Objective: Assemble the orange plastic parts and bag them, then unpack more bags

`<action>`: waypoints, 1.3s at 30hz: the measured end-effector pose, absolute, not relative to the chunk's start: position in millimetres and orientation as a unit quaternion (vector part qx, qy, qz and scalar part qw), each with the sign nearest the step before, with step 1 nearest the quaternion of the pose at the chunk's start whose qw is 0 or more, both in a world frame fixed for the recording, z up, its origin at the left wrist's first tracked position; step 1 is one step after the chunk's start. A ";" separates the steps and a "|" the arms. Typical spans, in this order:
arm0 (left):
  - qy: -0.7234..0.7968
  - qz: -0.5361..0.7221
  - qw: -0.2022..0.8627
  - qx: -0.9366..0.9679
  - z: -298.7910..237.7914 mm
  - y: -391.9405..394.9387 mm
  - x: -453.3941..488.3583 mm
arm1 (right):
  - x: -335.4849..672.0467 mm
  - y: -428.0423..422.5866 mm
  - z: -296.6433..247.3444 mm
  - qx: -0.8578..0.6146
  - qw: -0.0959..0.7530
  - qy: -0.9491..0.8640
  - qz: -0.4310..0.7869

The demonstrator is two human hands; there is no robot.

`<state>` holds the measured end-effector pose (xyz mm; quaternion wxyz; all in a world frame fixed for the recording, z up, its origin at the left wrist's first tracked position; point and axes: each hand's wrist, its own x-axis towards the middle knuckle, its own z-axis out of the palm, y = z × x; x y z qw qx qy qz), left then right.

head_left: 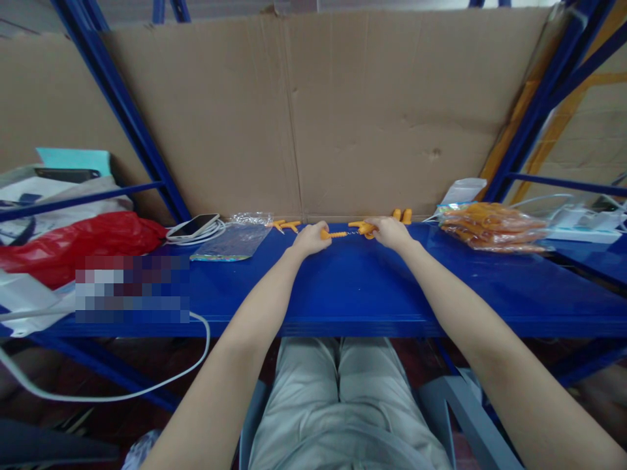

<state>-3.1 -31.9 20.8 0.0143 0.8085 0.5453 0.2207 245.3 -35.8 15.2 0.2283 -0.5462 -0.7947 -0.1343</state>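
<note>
Left hand [312, 240] grips the orange spiral piece [337, 234] jutting to its right, right hand [390, 233] grips the orange branched part [361, 226] at its left — holding both in line looks best, lest the thin coil [352, 233] between the hands bend!

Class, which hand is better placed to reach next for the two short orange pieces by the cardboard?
Probably the right hand: the pieces are just beyond it; the left hand is farther away.

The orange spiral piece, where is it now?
In the head view, the orange spiral piece is near the centre, between the left hand and the right hand.
</note>
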 end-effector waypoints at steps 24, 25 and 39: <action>0.540 0.217 0.009 0.813 20.9 -32.0 -4.3 | 225.0 -41.1 11.2 -0.533 0.198 -0.812 -0.130; 0.540 0.219 0.011 0.813 20.4 -31.2 -4.5 | 224.9 -41.2 11.1 -0.534 0.196 -0.812 -0.135; 0.533 0.230 0.031 0.814 18.8 -31.1 -3.2 | 231.5 -29.3 8.0 -0.481 0.287 -0.828 -0.018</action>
